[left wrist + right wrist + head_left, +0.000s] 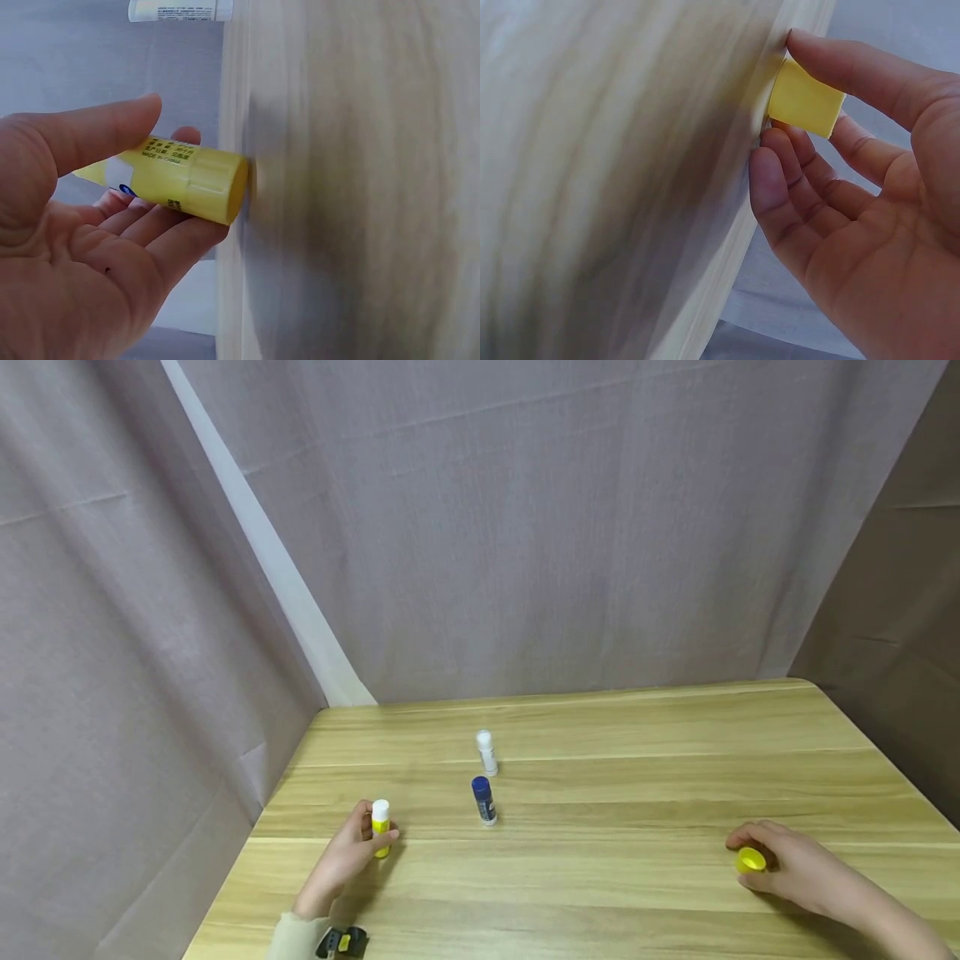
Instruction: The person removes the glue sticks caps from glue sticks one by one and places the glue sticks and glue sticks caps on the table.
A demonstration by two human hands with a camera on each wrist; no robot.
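My left hand (350, 852) holds an upright yellow glue stick (381, 828) with a white top, thumb on one side and fingers on the other. Its yellow base (217, 184) is at the wooden table surface in the left wrist view; whether it touches is hard to tell. Far to the right, my right hand (798, 870) has thumb and fingers around a small yellow cap (750, 860), low at the tabletop. The cap (807, 99) shows between thumb and fingers in the right wrist view, its open end facing up in the head view.
A dark blue-capped glue stick (483, 802) stands right of my left hand. Behind it stands a white glue stick (487, 753). The wooden table (600, 868) ends at grey curtains (525, 527) behind and to the left. A black strap-like item (342, 942) is by the left sleeve.
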